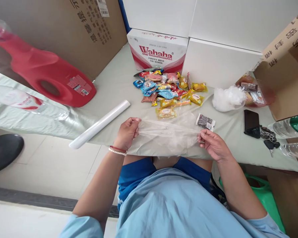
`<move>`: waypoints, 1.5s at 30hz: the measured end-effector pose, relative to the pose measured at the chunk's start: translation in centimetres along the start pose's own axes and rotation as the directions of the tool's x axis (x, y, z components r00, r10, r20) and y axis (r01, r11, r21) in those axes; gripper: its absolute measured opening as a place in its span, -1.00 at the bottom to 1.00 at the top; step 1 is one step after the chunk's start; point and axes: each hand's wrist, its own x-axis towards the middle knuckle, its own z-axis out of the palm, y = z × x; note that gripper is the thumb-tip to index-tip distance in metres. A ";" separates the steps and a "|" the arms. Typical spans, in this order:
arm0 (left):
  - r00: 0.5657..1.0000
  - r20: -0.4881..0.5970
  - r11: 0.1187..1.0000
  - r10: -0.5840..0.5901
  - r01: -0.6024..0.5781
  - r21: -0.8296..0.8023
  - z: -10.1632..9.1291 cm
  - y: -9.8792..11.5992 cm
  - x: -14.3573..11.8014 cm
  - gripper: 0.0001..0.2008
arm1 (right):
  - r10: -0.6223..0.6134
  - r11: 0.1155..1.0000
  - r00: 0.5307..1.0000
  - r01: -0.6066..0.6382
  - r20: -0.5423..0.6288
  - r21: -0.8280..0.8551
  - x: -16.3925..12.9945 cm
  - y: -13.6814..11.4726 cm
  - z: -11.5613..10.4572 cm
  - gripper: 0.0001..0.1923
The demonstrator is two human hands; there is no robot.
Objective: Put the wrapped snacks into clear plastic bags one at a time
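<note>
A clear plastic bag [167, 134] is stretched flat between my two hands, over the front edge of the table. My left hand [128, 131] pinches its left side between thumb and fingers. At the opposite side, my right hand [214, 144] grips the plastic the same way. A small dark snack packet [205, 122] lies just beyond my right fingers. Past the bag sits a heap of wrapped snacks [167, 87] in blue, red and yellow packets. To the left of my left hand rests a white roll of plastic bags [100, 124], lying diagonally.
A red jug [52, 71] and a clear bottle [22, 100] are at the left. Behind the snacks stands a Wahaha box [159, 51]. To the right are crumpled white plastic [228, 98], a red bowl of snacks [259, 92], a phone [251, 123], keys [270, 140] and bottles [294, 125].
</note>
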 end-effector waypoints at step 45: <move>0.878 0.373 0.948 -0.299 0.228 0.223 4.5 -0.3 -15.6 -0.52 | -0.074 0.890 0.996 0.092 0.058 -0.446 -1.1 4.1 0.5 -0.61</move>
